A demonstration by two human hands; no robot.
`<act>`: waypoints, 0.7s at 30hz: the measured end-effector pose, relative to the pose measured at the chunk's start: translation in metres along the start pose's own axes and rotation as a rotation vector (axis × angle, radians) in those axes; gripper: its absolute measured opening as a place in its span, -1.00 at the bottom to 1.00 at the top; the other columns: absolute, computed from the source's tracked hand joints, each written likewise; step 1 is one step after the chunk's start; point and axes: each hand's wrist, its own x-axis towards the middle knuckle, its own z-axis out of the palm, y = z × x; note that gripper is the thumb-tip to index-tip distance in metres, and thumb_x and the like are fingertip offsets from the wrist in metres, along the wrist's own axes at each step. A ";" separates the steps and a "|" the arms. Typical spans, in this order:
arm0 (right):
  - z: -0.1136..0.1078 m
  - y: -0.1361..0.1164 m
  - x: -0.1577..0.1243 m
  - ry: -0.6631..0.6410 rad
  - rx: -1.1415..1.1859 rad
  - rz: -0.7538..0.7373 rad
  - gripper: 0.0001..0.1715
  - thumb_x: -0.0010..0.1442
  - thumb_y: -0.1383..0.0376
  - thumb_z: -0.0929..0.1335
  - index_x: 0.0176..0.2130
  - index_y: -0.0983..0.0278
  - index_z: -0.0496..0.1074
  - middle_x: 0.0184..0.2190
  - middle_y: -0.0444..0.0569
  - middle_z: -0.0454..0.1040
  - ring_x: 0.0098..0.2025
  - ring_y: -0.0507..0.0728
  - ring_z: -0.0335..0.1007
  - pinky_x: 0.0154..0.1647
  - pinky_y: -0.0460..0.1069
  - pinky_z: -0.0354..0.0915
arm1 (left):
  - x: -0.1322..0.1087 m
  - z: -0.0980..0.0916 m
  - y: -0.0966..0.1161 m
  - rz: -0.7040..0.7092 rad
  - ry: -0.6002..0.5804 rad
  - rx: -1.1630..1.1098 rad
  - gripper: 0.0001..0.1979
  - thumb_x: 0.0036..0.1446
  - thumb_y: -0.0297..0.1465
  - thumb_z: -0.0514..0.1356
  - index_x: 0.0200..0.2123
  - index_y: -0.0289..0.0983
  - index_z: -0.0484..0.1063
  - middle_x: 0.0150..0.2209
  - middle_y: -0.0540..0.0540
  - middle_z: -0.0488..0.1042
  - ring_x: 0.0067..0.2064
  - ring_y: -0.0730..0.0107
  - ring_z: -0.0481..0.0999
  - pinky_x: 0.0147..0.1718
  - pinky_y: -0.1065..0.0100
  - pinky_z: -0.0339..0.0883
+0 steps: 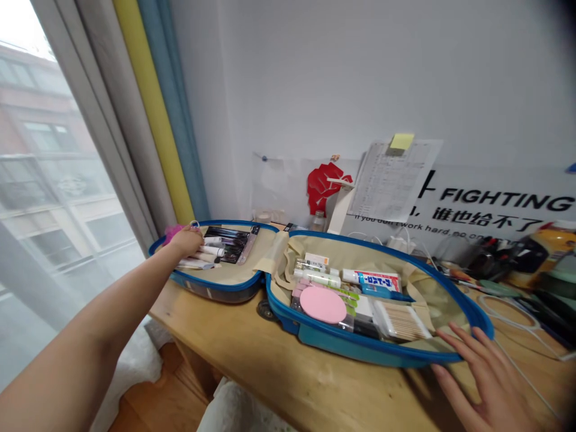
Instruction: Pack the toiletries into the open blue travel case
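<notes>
Pale-walled room; a window (49, 180) behind a sheer white curtain (85, 240) at far left, with a yellow curtain (153, 114) and a blue curtain (173, 114) hanging beside it. A pine desk (288, 378) runs along the wall.

Left arm (90, 318) extends from lower left across the desk. Left hand (185, 242) sits over the far half of an open blue hard-shell suitcase (360, 354), beige-lined, lying flat on the desk with both halves laid out. Fingers curl downward onto white tubes (209, 251); hand closed or nearly so, but cannot tell whether a tube is held. A pink fluffy item (172, 233) lies just beside the hand. Black-handled makeup brushes (227, 243) lie in a clear pouch just right of the tubes.

Near half of the suitcase holds a round pink sponge (323, 304), a white-and-blue toothpaste box (371, 280) and a packet of cotton swabs (399, 321), among other small toiletries.

Right hand (488, 381) at lower right is open, fingers spread, lying over the suitcase's blue rim (450, 358); nothing held.

On the wall behind: red fist cut-out (323, 187), printed sheet (393, 180) with yellow sticky note (401, 141), and a black-lettered "FIGHTING" poster (499, 201). Assorted desk clutter (540, 270) stands at far right.
</notes>
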 end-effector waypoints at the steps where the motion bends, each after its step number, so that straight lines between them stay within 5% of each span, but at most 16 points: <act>1: -0.001 -0.001 0.000 0.000 -0.005 0.004 -0.44 0.22 0.08 0.17 0.14 0.25 0.21 0.10 0.15 0.31 0.26 0.41 0.05 0.13 0.34 0.16 | -0.002 -0.004 -0.001 -0.007 0.015 0.001 -0.82 0.06 -0.40 0.14 -0.33 -0.25 0.54 -0.09 -0.23 0.52 0.02 0.10 0.39 0.07 0.12 0.01; 6: -0.004 -0.004 0.003 0.002 -0.028 0.012 -0.47 0.22 0.07 0.16 0.10 0.24 0.23 0.08 0.14 0.34 0.26 0.37 0.07 0.14 0.29 0.18 | -0.018 -0.035 -0.008 -0.040 0.103 -0.001 -0.73 0.17 -0.35 0.05 -0.18 -0.20 0.51 -0.13 -0.15 0.54 -0.07 0.20 0.41 -0.03 0.20 0.05; 12: -0.003 -0.005 0.001 -0.017 -0.011 0.052 -0.46 0.21 0.05 0.17 0.09 0.25 0.25 0.08 0.14 0.33 0.26 0.37 0.07 0.16 0.29 0.16 | -0.031 -0.099 0.001 -0.030 0.346 -0.170 -0.66 0.19 -0.19 0.02 -0.11 -0.14 0.50 -0.16 -0.03 0.56 -0.13 0.29 0.40 -0.11 0.34 0.11; 17: -0.003 -0.005 0.002 -0.022 -0.014 0.041 -0.48 0.22 0.07 0.18 0.08 0.26 0.25 0.08 0.15 0.33 0.26 0.37 0.07 0.15 0.29 0.17 | -0.023 -0.144 0.079 0.050 0.402 -0.604 -0.58 0.14 -0.09 0.03 -0.11 -0.16 0.52 -0.27 0.02 0.58 -0.27 0.38 0.46 -0.33 0.47 0.18; 21: -0.003 -0.006 0.002 -0.014 -0.029 0.035 -0.49 0.22 0.09 0.19 0.09 0.26 0.24 0.09 0.15 0.32 0.26 0.35 0.06 0.15 0.28 0.18 | -0.004 -0.156 0.160 0.244 0.303 -0.735 -0.66 0.13 -0.19 0.10 -0.14 -0.18 0.55 -0.29 0.02 0.59 -0.31 0.41 0.48 -0.38 0.49 0.18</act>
